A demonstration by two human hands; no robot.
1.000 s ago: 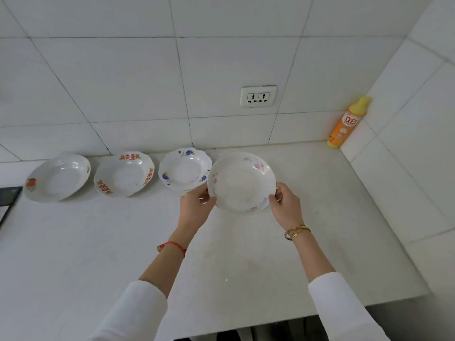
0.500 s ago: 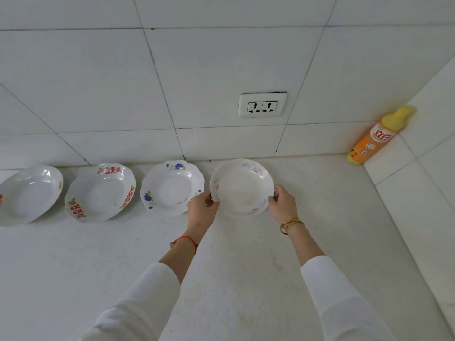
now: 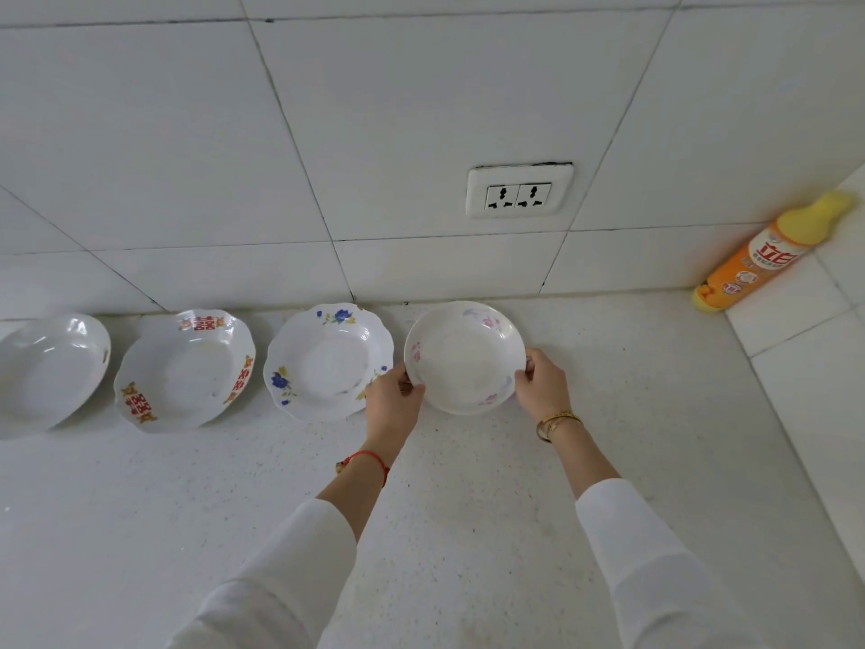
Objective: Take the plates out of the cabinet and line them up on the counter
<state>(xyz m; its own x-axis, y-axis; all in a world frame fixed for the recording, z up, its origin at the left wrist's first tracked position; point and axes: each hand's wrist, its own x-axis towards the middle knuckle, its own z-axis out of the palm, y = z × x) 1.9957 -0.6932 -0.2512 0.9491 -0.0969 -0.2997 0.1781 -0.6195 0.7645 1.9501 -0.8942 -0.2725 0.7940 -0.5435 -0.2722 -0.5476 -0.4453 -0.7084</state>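
A white plate with pale pink flowers (image 3: 463, 358) is at the right end of a row along the tiled wall, low over or on the counter (image 3: 468, 508). My left hand (image 3: 393, 395) grips its left rim and my right hand (image 3: 540, 384) grips its right rim. To its left stand a plate with blue flowers (image 3: 327, 363), a plate with red characters (image 3: 185, 372) and a plain white plate (image 3: 49, 372) cut by the frame's left edge. The cabinet is out of view.
An orange and yellow detergent bottle (image 3: 758, 260) stands in the back right corner against the tiled side wall. A double wall socket (image 3: 518, 192) sits above the row. Bare counter lies to the right of the held plate and in front of the row.
Both hands have carried the pink-flowered plate away from me, down toward the wall, into line beside the blue-flowered plate. My view has shifted to the right.
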